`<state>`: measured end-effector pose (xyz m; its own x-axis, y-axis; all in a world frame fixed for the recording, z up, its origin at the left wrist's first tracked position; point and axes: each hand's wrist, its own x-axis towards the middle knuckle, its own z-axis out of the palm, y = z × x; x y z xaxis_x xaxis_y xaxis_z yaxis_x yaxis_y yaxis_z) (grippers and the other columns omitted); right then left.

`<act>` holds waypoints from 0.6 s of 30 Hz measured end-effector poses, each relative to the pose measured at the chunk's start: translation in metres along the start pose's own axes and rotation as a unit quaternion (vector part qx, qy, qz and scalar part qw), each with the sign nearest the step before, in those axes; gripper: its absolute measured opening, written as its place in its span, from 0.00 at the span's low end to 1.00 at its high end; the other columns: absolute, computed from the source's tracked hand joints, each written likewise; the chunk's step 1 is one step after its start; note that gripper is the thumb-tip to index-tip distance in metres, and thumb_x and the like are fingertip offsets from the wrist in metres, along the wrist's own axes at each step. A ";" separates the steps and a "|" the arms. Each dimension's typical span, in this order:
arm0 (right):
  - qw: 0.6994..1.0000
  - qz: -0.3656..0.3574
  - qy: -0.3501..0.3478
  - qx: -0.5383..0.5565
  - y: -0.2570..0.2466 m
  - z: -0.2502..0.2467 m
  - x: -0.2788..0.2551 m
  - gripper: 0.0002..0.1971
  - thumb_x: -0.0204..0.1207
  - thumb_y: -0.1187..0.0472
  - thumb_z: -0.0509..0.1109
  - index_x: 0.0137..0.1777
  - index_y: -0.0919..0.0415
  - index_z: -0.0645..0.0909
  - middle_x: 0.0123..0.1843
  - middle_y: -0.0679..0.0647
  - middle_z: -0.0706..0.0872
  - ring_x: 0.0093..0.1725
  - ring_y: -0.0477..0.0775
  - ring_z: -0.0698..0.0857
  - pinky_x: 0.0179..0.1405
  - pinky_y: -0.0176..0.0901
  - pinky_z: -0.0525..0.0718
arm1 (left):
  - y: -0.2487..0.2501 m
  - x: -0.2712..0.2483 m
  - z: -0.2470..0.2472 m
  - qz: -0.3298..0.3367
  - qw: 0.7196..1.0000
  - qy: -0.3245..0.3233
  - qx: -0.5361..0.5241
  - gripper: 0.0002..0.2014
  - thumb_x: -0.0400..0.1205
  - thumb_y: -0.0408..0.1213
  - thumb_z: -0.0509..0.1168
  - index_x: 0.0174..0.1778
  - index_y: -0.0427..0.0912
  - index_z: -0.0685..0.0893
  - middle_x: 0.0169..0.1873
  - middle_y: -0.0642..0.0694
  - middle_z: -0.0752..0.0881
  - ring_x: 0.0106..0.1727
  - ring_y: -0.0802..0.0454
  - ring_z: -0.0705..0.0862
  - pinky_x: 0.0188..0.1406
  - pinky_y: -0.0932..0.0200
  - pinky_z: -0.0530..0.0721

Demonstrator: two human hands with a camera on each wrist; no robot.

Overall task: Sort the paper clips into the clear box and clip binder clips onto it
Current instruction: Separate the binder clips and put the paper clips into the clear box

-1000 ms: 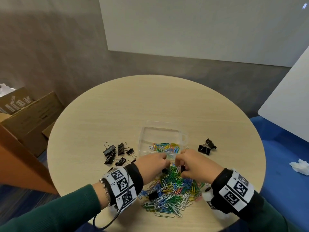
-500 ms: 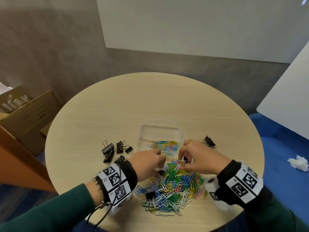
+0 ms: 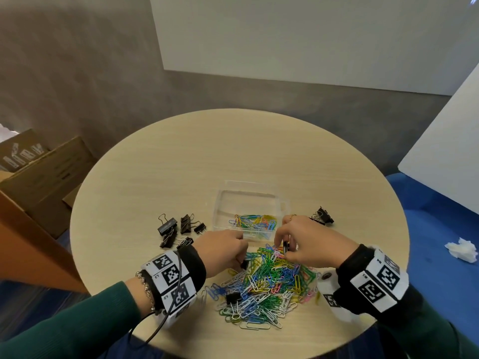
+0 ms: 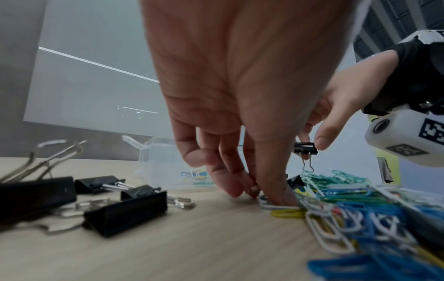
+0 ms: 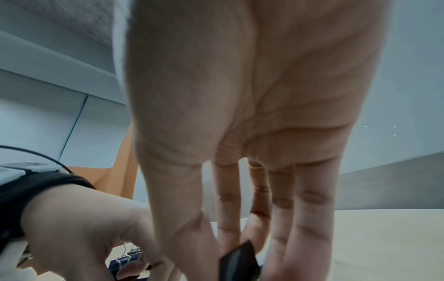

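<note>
The clear box (image 3: 250, 200) stands mid-table with a few coloured paper clips (image 3: 255, 222) inside. Just in front of it lies a big pile of paper clips (image 3: 269, 283), also seen in the left wrist view (image 4: 360, 197). My right hand (image 3: 285, 246) pinches a small black binder clip (image 4: 305, 150) above the pile's far edge, its wire handles hanging down; the same binder clip (image 5: 240, 260) shows in the right wrist view. My left hand (image 3: 242, 260) reaches down to the pile's left edge, thumb and curled fingers (image 4: 240, 187) pinching at a paper clip beside a black binder clip (image 3: 243, 264).
Several black binder clips (image 3: 176, 229) lie left of the box, and a few more binder clips (image 3: 321, 216) lie to its right. One binder clip (image 3: 232, 297) sits in the pile. Cardboard boxes (image 3: 39, 174) stand off the round table's (image 3: 181, 156) left edge.
Both hands drew back from the box's near wall toward the pile. The left hand dropped to the pile's left edge. The right hand still holds its binder clip.
</note>
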<state>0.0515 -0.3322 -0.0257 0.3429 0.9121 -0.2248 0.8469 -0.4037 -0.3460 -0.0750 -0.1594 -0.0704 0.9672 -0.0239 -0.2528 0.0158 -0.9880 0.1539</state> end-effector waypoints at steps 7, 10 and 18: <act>1.000 -0.010 0.013 0.022 -0.006 -0.002 -0.001 0.08 0.72 0.62 0.71 0.50 0.57 0.88 0.48 0.51 0.78 0.39 0.35 0.75 0.40 0.30 0.77 | -0.005 -0.005 -0.004 0.015 0.996 0.033 -0.084 0.10 0.76 0.39 0.72 0.42 0.44 0.76 0.43 0.46 0.83 0.40 0.50 0.77 0.39 0.56 0.75; 0.997 -0.012 0.028 0.065 -0.010 -0.003 0.000 0.05 0.69 0.64 0.74 0.43 0.56 0.88 0.46 0.52 0.79 0.43 0.42 0.82 0.48 0.44 0.86 | -0.010 -0.013 -0.013 0.003 0.988 0.065 -0.141 0.13 0.74 0.35 0.75 0.38 0.44 0.74 0.37 0.45 0.83 0.36 0.49 0.78 0.37 0.57 0.76; 0.982 -0.048 -0.034 0.182 -0.038 0.016 0.020 0.09 0.67 0.64 0.80 0.48 0.59 0.90 0.56 0.50 0.85 0.48 0.46 0.88 0.52 0.42 0.89 | -0.058 -0.034 -0.030 -0.097 0.987 0.104 -0.071 0.13 0.79 0.24 0.65 0.43 0.48 0.90 0.42 0.54 0.87 0.41 0.60 0.82 0.42 0.71 0.77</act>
<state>0.0204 -0.2996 -0.0314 0.2303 0.9452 -0.2313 0.6686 -0.3264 -0.6682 -0.1015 -0.0965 -0.0419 0.9735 0.2099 -0.0909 0.2266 -0.9391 0.2582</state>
